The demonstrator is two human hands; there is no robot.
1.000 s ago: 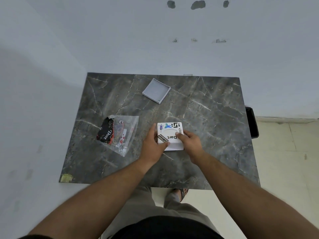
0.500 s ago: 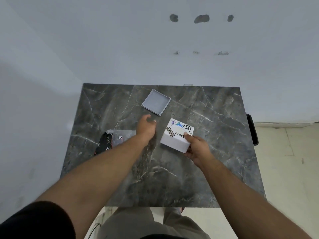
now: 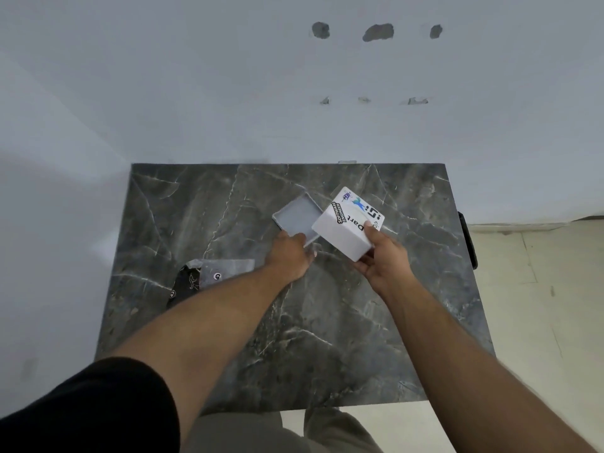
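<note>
A white box [image 3: 343,233] with stickers on its top face is tilted above the dark marble table [image 3: 327,322]. My right hand [image 3: 380,259] grips it from its near right side. A shallow grey lid [image 3: 297,219] lies open side up just left of the box. My left hand [image 3: 291,253] has its fingers on the lid's near edge; whether they curl round it cannot be made out. The box hides the lid's right corner.
A clear plastic bag [image 3: 225,269] holding dark and printed items lies on the left of the table, partly under my left forearm. A white wall stands behind the table. A black object [image 3: 469,240] sits past the right edge. Tiled floor lies to the right.
My left hand let go of the box and reached forward to the grey lid. My right hand lifted and tilted the box, carrying it away from me toward the lid.
</note>
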